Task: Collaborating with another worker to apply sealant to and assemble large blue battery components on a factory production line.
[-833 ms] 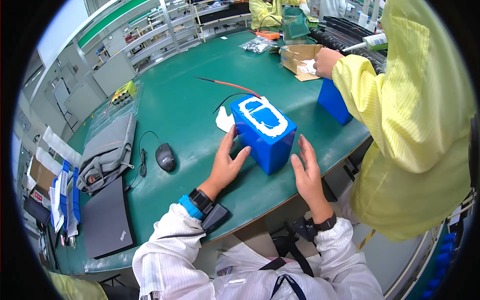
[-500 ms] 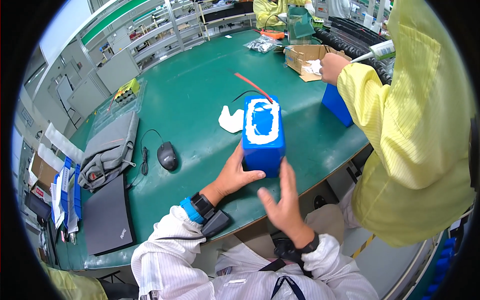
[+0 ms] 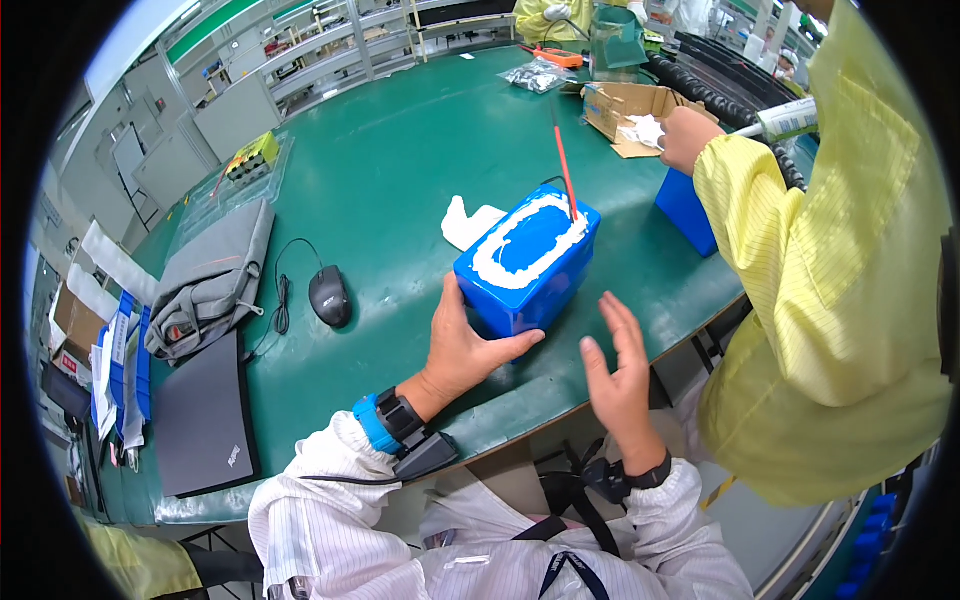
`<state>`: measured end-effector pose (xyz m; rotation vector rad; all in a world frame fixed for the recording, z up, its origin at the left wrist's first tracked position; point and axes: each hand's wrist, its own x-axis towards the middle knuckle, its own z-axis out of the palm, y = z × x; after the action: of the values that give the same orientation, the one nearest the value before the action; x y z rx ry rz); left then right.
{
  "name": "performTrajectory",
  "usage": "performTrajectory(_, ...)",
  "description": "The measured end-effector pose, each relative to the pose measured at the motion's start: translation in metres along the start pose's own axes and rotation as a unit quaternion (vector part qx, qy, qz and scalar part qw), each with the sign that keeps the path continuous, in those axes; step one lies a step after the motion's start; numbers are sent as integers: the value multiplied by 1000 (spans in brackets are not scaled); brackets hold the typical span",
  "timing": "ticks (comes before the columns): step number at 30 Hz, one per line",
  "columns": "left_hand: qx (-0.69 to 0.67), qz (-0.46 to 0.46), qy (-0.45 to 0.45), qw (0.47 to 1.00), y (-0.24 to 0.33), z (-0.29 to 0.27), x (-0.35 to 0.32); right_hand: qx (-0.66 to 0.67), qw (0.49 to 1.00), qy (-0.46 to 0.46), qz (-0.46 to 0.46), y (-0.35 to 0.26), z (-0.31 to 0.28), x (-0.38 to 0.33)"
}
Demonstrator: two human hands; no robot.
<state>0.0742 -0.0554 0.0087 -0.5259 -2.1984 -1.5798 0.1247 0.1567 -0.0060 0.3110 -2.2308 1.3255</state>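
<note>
The blue block [image 3: 527,263] is gripped at its near end by the left hand [image 3: 462,350]; the right hand [image 3: 618,375] is held spread, apart from it, over the surface [image 3: 400,180].

A blue rectangular block [image 3: 527,268], wrapped in glossy film, is seen lying near the front edge of the green surface [image 3: 400,150]. Its top face is ringed by a white bead, and a red wire [image 3: 564,165] rises from its far end.

Green worktable [image 3: 400,150], grey shelving racks [image 3: 330,50] behind, bright light
</note>
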Motion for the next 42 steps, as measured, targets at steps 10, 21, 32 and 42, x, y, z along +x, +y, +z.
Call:
performTrajectory(10, -160, -89, -158, 970, -26, -32, 34, 99, 994, -26, 36, 29, 14, 19)
performTrajectory(21, -331, -187, -162, 911, -40, -35, 37, 132, 991, -34, 8, 27, 10, 11)
performTrajectory(32, -279, -183, -159, 929, -33, -32, 35, 74, 997, -30, -18, 19, 12, 14)
performTrajectory(42, -240, -124, -140, 953, -41, -17, 30, 56, 998, 38, 5, 18, 8, 8)
